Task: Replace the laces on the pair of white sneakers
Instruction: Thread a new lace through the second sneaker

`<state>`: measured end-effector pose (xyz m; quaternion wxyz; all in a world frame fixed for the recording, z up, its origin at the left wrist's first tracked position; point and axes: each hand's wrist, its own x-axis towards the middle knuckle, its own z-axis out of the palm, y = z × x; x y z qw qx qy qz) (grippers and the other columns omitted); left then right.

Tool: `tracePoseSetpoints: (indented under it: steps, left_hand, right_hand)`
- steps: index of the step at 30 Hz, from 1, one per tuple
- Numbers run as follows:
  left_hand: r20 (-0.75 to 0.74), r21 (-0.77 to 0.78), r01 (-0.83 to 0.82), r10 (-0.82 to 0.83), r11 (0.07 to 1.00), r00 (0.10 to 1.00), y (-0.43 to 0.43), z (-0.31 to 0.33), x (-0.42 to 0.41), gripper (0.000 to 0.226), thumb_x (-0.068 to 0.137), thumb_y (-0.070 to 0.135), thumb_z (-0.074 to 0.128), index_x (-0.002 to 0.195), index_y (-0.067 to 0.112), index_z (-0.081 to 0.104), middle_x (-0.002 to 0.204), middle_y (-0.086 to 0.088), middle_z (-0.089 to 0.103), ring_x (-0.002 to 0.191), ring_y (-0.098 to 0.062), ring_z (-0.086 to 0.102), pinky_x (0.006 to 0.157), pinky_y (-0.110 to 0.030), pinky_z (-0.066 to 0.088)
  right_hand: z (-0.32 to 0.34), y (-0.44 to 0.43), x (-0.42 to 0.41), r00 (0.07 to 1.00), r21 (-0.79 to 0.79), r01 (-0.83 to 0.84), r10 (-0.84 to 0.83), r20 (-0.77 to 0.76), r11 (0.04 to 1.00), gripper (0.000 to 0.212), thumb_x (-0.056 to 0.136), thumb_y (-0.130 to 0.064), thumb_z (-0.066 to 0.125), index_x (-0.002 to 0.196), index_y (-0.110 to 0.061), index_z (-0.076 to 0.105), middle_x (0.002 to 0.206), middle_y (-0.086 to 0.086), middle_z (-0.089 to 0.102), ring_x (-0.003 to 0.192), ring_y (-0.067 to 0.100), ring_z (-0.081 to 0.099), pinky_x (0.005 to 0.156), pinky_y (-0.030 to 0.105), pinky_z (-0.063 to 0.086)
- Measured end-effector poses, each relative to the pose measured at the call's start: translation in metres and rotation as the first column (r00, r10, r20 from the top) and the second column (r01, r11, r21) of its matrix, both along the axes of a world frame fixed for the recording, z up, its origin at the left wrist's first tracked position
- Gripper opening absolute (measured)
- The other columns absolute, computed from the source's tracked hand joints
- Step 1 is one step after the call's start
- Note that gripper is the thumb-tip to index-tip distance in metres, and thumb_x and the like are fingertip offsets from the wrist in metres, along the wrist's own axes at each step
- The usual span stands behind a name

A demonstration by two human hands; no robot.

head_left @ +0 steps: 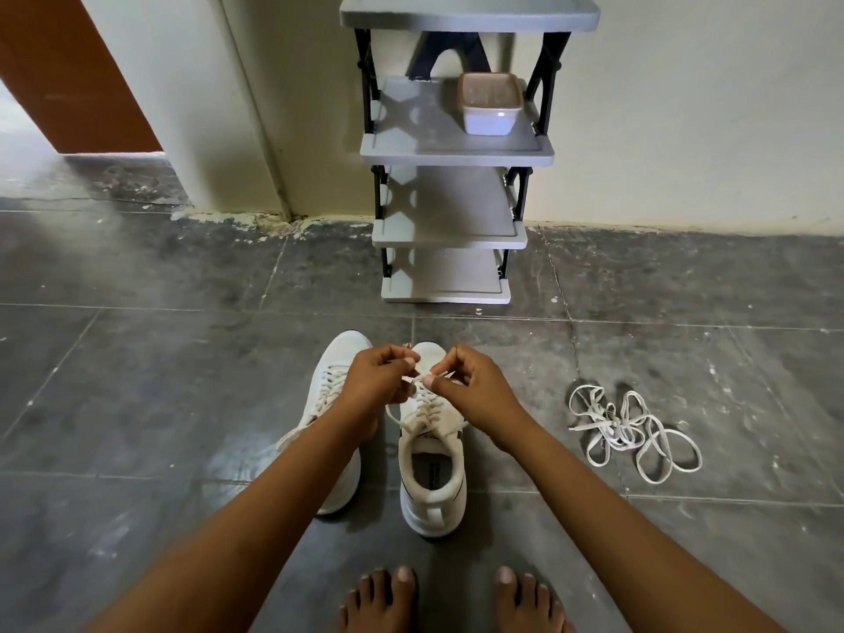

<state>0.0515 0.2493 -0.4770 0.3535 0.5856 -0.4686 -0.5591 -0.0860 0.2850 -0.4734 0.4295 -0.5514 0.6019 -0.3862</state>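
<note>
Two white sneakers stand side by side on the dark floor, toes pointing away from me. The right sneaker (432, 477) is laced, and its lace (413, 380) is pinched between my left hand (381, 376) and my right hand (475, 388) above its front eyelets. A loose lace end trails off the left side of that shoe. My left forearm covers part of the left sneaker (335, 372), which also has a lace in it. A tangled heap of loose white laces (630, 431) lies on the floor to the right.
A grey shelf rack (450, 230) stands against the wall just beyond the shoes, with a plastic container (489, 102) on one shelf. My bare feet (452, 600) are at the bottom edge. Dark floor tiles (160, 381) stretch to the left and right.
</note>
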Motion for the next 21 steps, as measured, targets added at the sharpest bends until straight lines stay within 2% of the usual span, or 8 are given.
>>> tracePoseSetpoints:
  steps: [3,5,8,12,14,17,19,21]
  left_hand:
    - [0.030,-0.006,-0.033,0.033,0.999,0.999,0.0043,0.0002,-0.0040,0.016,0.090,0.006,0.056,0.106,0.007,0.052,0.086,-0.011,0.062,0.068,-0.015,0.059,0.059,-0.020,0.047]
    - [0.012,0.004,-0.005,0.005,1.000,1.000,0.0042,0.0003,-0.0030,0.020,0.088,0.005,0.058,0.105,0.009,0.049,0.084,-0.011,0.063,0.070,-0.015,0.063,0.059,-0.018,0.050]
    - [-0.078,0.014,0.111,-0.109,0.994,0.991,0.0043,0.0000,-0.0007,0.013,0.087,0.001,0.056,0.096,0.009,0.052,0.077,-0.012,0.067,0.064,-0.015,0.066,0.066,-0.021,0.055]
    - [-0.106,-0.006,0.146,-0.146,0.989,0.984,0.0071,-0.0012,0.0016,0.009,0.090,0.005,0.054,0.097,0.010,0.053,0.071,-0.005,0.068,0.056,-0.010,0.062,0.059,-0.019,0.054]
    - [-0.101,-0.013,0.154,-0.155,0.988,0.983,0.0078,-0.0022,0.0016,0.004,0.093,0.010,0.053,0.096,0.011,0.055,0.069,-0.003,0.065,0.057,-0.011,0.059,0.057,-0.019,0.052]
    - [-0.115,0.003,0.159,-0.158,0.987,0.981,0.0080,-0.0002,0.0017,0.024,0.097,0.029,0.048,0.094,0.011,0.064,0.064,0.001,0.058,0.060,-0.010,0.053,0.061,-0.020,0.050]
    - [-0.089,0.003,0.199,-0.198,0.980,0.976,0.0090,-0.0009,0.0032,0.030,0.095,0.035,0.050,0.097,0.010,0.067,0.070,0.003,0.065,0.068,-0.008,0.059,0.068,-0.023,0.050]
    - [-0.075,-0.049,0.258,-0.261,0.965,0.962,0.0110,-0.0028,0.0041,0.023,0.093,0.027,0.056,0.101,0.010,0.068,0.081,0.003,0.069,0.074,-0.006,0.061,0.066,-0.019,0.049]
  right_hand:
    - [0.0029,0.0008,0.0021,1.000,-0.024,-0.014,0.014,0.012,1.000,0.019,0.082,-0.011,0.069,0.073,-0.020,0.054,0.084,0.005,0.064,0.072,0.012,0.058,0.070,0.028,0.050]
    - [0.0030,-0.0001,0.0012,0.998,-0.018,0.031,-0.030,0.051,0.999,0.019,0.082,-0.011,0.069,0.073,-0.018,0.053,0.086,0.010,0.065,0.071,0.013,0.057,0.069,0.030,0.049]
    - [0.0017,-0.0027,-0.0013,0.995,-0.025,0.095,-0.093,0.043,0.995,0.017,0.081,-0.011,0.069,0.076,-0.013,0.053,0.085,0.012,0.063,0.070,0.014,0.053,0.070,0.034,0.047]
    - [0.0022,-0.0033,-0.0015,0.993,-0.014,0.113,-0.112,0.041,0.994,0.018,0.082,-0.014,0.069,0.075,-0.015,0.052,0.087,0.015,0.064,0.075,0.026,0.058,0.076,0.042,0.051]
    - [0.0006,-0.0034,-0.0019,0.991,-0.004,0.128,-0.127,0.032,0.992,0.019,0.082,-0.015,0.068,0.074,-0.015,0.051,0.090,0.018,0.065,0.081,0.033,0.061,0.077,0.044,0.052]
    - [0.0006,-0.0038,-0.0036,0.987,-0.005,0.158,-0.158,0.042,0.987,0.020,0.083,-0.014,0.067,0.072,-0.016,0.051,0.091,0.019,0.065,0.080,0.027,0.060,0.077,0.044,0.052]
    - [-0.0009,-0.0027,-0.0049,0.983,0.011,0.174,-0.175,0.061,0.985,0.020,0.084,-0.013,0.067,0.072,-0.017,0.051,0.092,0.019,0.065,0.082,0.027,0.061,0.078,0.044,0.052]
    - [-0.0019,-0.0023,-0.0055,0.982,0.025,0.177,-0.178,0.066,0.984,0.020,0.084,-0.014,0.067,0.073,-0.016,0.051,0.093,0.019,0.065,0.086,0.031,0.062,0.079,0.043,0.052]
